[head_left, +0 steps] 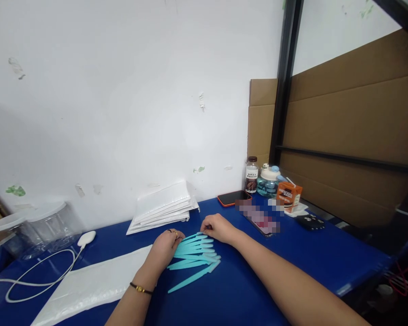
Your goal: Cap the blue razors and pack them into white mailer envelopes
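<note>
Several turquoise eyebrow razors (194, 250) with pale, clear-looking tips lie fanned out on the blue table. One razor (189, 276) lies apart from the others, closest to me. My left hand (163, 248), wearing a ring and a dark bracelet, is closed at the handle ends on the far side of the fan. Its fingers pinch the farthest razor (191, 236), partly hiding its handle. At that razor's tip, the thumb and forefinger of my right hand (216, 227) are pinched together. A white padded mailer (98, 283) lies flat beside and partly under my left forearm.
A stack of white mailers (163, 206) leans near the wall. Along the back right are a phone (234, 198), a brown-capped bottle (251, 175), a blue water bottle (268, 183) and an orange drink carton (288, 197). Clear jars (52, 226) and a white cable (42, 260) occupy the left.
</note>
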